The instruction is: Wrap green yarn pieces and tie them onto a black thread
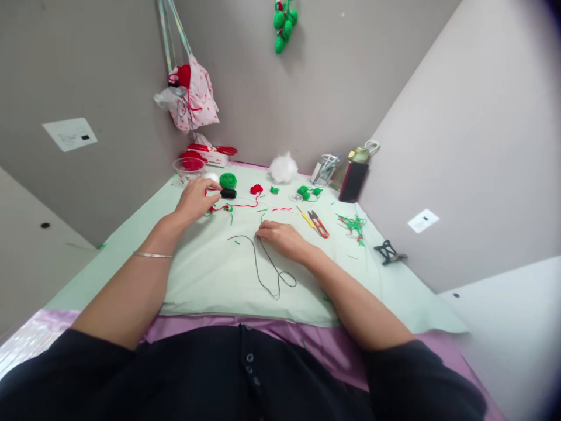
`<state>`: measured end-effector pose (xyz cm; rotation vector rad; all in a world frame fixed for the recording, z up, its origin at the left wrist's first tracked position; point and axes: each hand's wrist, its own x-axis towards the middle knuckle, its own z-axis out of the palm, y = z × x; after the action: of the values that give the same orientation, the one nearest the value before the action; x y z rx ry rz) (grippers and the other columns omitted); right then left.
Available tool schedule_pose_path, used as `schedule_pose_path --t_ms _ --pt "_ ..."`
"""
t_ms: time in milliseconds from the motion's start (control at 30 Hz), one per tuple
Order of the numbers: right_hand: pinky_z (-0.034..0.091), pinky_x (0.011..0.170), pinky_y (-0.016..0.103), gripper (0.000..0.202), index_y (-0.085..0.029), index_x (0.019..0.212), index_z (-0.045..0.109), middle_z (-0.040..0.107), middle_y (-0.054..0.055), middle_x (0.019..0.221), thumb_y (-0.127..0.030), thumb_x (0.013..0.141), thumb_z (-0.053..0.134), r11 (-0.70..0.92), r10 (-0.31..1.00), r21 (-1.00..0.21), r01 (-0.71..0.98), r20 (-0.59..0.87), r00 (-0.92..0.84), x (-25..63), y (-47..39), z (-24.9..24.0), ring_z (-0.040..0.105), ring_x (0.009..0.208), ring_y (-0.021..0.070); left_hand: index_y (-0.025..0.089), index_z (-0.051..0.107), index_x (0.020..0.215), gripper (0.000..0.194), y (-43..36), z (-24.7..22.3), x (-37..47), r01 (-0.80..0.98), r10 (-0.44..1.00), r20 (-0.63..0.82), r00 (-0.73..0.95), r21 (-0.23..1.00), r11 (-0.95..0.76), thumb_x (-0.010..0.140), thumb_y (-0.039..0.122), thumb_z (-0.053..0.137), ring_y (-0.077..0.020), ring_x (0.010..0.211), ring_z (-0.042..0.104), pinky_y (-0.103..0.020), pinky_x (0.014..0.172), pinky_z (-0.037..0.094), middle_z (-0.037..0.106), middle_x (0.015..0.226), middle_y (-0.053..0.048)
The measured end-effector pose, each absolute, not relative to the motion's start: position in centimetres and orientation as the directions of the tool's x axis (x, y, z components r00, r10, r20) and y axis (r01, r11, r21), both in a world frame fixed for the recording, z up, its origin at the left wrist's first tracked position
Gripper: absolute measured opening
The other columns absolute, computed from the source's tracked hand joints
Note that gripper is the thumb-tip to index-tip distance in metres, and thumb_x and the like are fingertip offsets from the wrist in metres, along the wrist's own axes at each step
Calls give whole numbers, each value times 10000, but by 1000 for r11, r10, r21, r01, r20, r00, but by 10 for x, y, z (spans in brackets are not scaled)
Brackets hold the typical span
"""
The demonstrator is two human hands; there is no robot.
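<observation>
My left hand is at the left of the mat, thumb and fingers apart, just beside a black thread spool. Under and beside its fingers lie small red and green crocheted pieces, with red yarn trailing off to the right. Near the middle, my right hand rests low on the mat, fingertips pinched on a dark thread. That thread loops loosely over the mat towards me. Whether a needle is in the pinch is too small to tell.
Behind lie green yarn, white stuffing and green crocheted pieces. Thread snips and a yellow crochet hook lie right of centre. Further right are yarn scraps, a phone and a black stand.
</observation>
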<state>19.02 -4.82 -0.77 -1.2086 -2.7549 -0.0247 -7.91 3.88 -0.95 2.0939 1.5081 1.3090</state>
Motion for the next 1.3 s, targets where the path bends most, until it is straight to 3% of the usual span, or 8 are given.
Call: schedule_pose_path --t_ms 200,367,567,800,1033,1133,1200,1300 --pt "346 662 309 175 -123 899 641 640 103 935 -102 945 474 696 688 265 667 19 -725 182 -50 -8 579 854 202 241 738 872 165 42 -23 -71 702 865 466 183 554 -447 788 270 599 -294 1078 521 -426 1010 375 674 1037 -73" --pt "323 623 312 193 -126 919 638 648 118 941 -72 923 452 649 732 282 707 25 -681 183 -53 -4 594 820 204 212 742 943 287 49 -43 -63 766 851 458 259 440 -469 875 323 487 -317 1085 511 -441 1004 356 660 1021 -121" --pt "325 620 259 199 -208 955 661 669 43 951 -151 910 475 529 825 -79 845 282 -490 200 -51 8 580 737 143 219 687 845 130 54 -51 -59 791 891 400 215 464 -399 757 300 635 -325 1042 515 -450 947 371 650 950 -102" --pt "439 701 261 153 -191 912 671 598 28 833 -236 877 530 532 820 -580 617 536 -202 206 -47 16 543 708 129 216 639 949 246 42 -36 -54 546 898 411 158 721 -427 720 286 699 -245 909 583 -380 847 432 649 924 -51" --pt "493 813 294 145 -184 802 613 658 73 1080 -324 774 635 378 924 -913 154 361 -126 204 -49 27 609 1014 182 182 581 1106 462 7 -5 -25 -40 919 327 222 944 -326 701 326 752 -160 832 640 -303 795 482 606 914 -17" --pt "458 611 237 148 -194 836 563 677 53 976 -315 781 625 188 958 -979 -78 201 -204 206 -50 31 610 755 122 169 613 1129 458 -2 -1 -18 -25 919 244 308 968 -249 726 339 750 -168 841 636 -294 763 475 651 941 -45" --pt "300 441 206 180 -202 869 549 641 6 797 -335 784 635 94 963 -986 -136 125 -239 208 -50 31 428 491 60 168 649 1094 427 -5 -2 -17 -6 922 214 323 974 -224 722 342 763 -178 885 636 -300 805 468 679 965 -57" --pt "145 414 215 220 -195 875 583 513 -56 622 -368 780 678 83 961 -989 -126 113 -253 209 -48 30 211 426 34 170 673 1035 397 -6 -2 -18 -21 926 212 313 976 -216 700 345 793 -200 962 639 -330 897 452 706 1003 -65"
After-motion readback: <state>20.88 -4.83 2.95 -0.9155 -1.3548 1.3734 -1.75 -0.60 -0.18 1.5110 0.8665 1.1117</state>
